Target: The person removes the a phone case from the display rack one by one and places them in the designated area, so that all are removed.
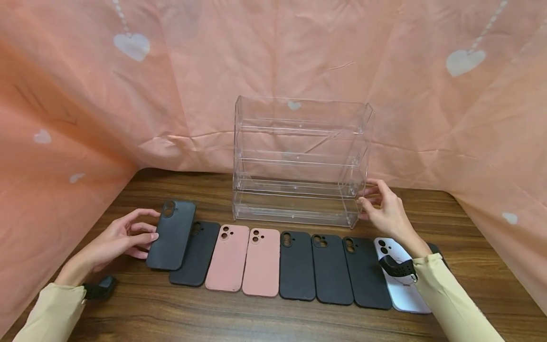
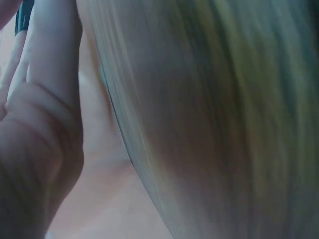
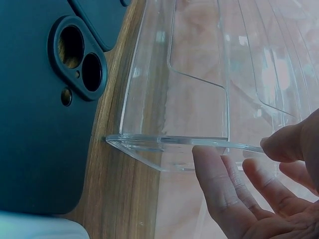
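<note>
My left hand (image 1: 124,235) pinches a black phone case (image 1: 172,236) by its left edge, thumb on the face. That case is raised and tilted, partly covering another black phone case (image 1: 201,259). In the left wrist view part of the left hand (image 2: 40,124) shows, but not the held case. At the right side of a clear tiered display rack (image 1: 295,206), my right hand (image 1: 389,213) grips the side panel. The right wrist view shows the thumb (image 3: 286,144) at the panel's edge and the fingers (image 3: 217,184) against its outer side.
A row of phone cases lies in front of the rack: pink cases (image 1: 260,263), several black cases (image 1: 297,266) and a white case (image 1: 401,289). The right forearm hides part of the white case and a dark one. Peach curtain (image 1: 192,71) surrounds the wooden table (image 1: 205,318).
</note>
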{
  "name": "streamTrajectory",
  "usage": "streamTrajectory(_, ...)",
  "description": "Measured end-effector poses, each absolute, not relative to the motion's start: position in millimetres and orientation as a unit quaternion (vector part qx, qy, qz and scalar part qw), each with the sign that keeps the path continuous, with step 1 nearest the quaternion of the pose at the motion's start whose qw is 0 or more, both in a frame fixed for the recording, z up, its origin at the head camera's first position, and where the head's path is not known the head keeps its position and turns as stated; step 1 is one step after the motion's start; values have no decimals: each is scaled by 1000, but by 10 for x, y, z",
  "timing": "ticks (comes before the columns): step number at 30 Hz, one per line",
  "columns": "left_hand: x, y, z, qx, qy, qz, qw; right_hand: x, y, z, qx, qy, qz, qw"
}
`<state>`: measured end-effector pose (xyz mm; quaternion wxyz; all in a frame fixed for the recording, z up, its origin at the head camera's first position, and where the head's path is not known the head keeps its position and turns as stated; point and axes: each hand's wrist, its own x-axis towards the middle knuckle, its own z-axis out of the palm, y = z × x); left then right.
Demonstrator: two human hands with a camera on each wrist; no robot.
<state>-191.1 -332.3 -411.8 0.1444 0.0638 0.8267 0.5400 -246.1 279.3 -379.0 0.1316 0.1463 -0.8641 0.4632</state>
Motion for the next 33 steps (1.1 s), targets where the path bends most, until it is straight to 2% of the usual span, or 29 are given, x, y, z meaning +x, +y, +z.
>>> streamTrajectory(10,-1870,-3512,-4138,63,825,533,178,-2463,2797,-3793,150,-863,462,136)
streamTrajectory(18,-1844,-3588,-4153,66,834,518,176,-2463,2802,-3800,151,-864,461,134)
streamTrajectory(28,-1871,-3531,-4128,103,839,496,198,-2454,2802,-3801,154,-866,456,135)
streamTrajectory(33,-1854,-3499,-4125,129,849,477,185,-2468,2800,-3801,156,-866,454,137)
